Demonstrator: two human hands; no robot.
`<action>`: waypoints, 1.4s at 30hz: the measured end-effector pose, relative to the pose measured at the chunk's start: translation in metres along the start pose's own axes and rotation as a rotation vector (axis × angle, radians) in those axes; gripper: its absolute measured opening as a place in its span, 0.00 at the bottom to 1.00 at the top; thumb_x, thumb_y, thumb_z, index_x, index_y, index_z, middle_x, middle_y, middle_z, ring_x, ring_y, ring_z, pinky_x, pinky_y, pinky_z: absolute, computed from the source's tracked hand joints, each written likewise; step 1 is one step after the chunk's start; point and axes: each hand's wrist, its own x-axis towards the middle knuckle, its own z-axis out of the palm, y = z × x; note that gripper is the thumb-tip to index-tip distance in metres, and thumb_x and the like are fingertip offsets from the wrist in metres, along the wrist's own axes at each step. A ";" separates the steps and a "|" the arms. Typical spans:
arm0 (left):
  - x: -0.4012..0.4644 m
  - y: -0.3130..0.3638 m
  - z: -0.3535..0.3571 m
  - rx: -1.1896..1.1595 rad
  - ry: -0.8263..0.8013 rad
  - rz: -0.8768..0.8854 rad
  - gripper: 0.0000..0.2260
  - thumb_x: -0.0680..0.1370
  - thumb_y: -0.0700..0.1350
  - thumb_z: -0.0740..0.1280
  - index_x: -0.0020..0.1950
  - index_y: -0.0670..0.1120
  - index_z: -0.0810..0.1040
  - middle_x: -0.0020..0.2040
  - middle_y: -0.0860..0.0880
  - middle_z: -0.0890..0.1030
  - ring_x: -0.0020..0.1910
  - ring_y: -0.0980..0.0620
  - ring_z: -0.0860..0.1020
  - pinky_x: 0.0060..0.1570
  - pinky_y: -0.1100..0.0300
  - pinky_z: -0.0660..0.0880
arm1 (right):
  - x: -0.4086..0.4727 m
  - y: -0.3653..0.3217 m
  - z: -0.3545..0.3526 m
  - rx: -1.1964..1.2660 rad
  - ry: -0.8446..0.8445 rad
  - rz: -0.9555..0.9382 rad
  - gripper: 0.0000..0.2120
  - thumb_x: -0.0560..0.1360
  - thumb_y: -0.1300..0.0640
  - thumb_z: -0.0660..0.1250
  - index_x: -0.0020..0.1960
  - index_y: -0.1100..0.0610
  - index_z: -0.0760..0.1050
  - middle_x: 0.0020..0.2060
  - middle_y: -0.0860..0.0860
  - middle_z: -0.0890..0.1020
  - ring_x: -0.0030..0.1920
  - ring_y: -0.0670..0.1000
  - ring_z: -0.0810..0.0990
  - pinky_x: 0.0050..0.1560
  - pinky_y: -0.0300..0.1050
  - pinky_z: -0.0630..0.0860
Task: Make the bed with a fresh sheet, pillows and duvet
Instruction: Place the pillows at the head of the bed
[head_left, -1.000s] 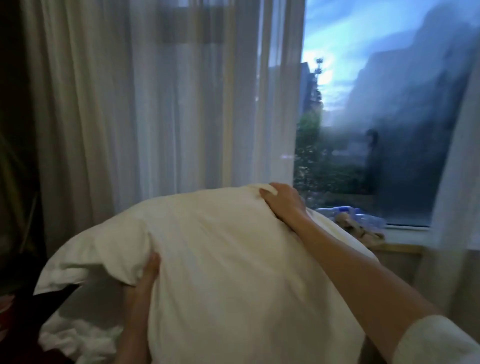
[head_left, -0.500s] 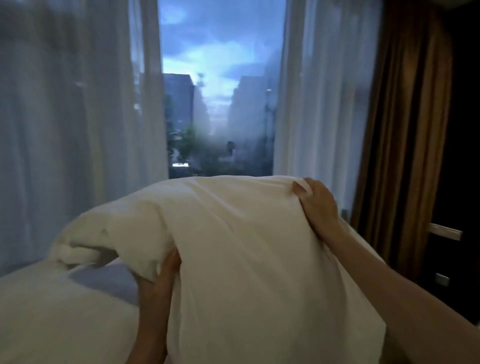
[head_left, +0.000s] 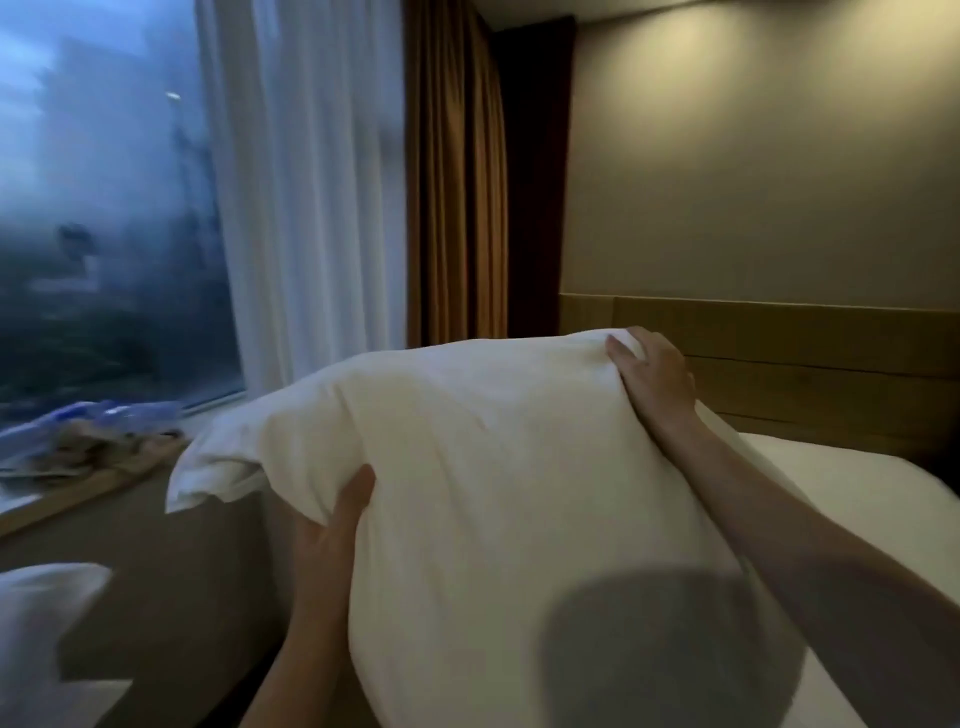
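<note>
Left of the left grip, a white bedding corner (head_left: 41, 618) enters from the lower left edge; it is cut off by the frame and cannot be identified further. On the window ledge (head_left: 104, 483), above and left of that grip, lies a blurred heap of blue and pale items (head_left: 88, 431); their nature cannot be made out. The window (head_left: 104, 208) behind shows only a smeared dusk view. White sheer curtain (head_left: 306, 182) and brown drape (head_left: 454, 171) hang beyond the pillow.

The left hand (head_left: 332, 535) grips the pillow (head_left: 493, 493) at its lower left side: the thumb lies on the near face, the fingers are hidden behind the fabric. The pillow is held in the air between the two hands, above the near side of the bed. Its long axis runs from lower left to upper right, with the loose flap of the pillowcase (head_left: 208, 473) pointing left, past the left grip. The pillow's lower edge is cut off by the frame, and a soft dark patch (head_left: 670, 649), blurred beyond reading, covers its lower right part.

The right hand (head_left: 652, 371) clamps the pillow's upper right corner, fingers curled over the top edge. Right of this grip, the mattress (head_left: 852, 499) in white sheet shows partly, with the wooden headboard (head_left: 810, 364) and beige wall (head_left: 769, 156) behind.
</note>
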 end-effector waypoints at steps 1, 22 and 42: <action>0.002 -0.008 0.004 -0.015 -0.054 0.011 0.40 0.66 0.61 0.71 0.72 0.44 0.65 0.67 0.45 0.74 0.57 0.53 0.75 0.53 0.60 0.71 | -0.004 0.008 -0.005 -0.030 0.007 0.018 0.17 0.80 0.47 0.58 0.64 0.55 0.75 0.57 0.54 0.78 0.60 0.57 0.74 0.63 0.56 0.66; 0.159 -0.095 0.110 0.087 -0.136 -0.230 0.29 0.77 0.54 0.65 0.75 0.53 0.58 0.70 0.43 0.70 0.63 0.41 0.71 0.59 0.44 0.69 | 0.127 0.108 0.115 -0.215 0.008 0.086 0.18 0.81 0.47 0.58 0.66 0.54 0.74 0.61 0.53 0.78 0.62 0.55 0.74 0.64 0.56 0.69; 0.399 -0.208 0.199 0.070 -0.420 -0.074 0.33 0.73 0.55 0.64 0.76 0.51 0.57 0.71 0.48 0.68 0.61 0.54 0.71 0.52 0.64 0.69 | 0.262 0.176 0.267 -0.370 0.125 0.200 0.18 0.80 0.46 0.59 0.63 0.55 0.75 0.56 0.53 0.80 0.56 0.55 0.76 0.56 0.55 0.74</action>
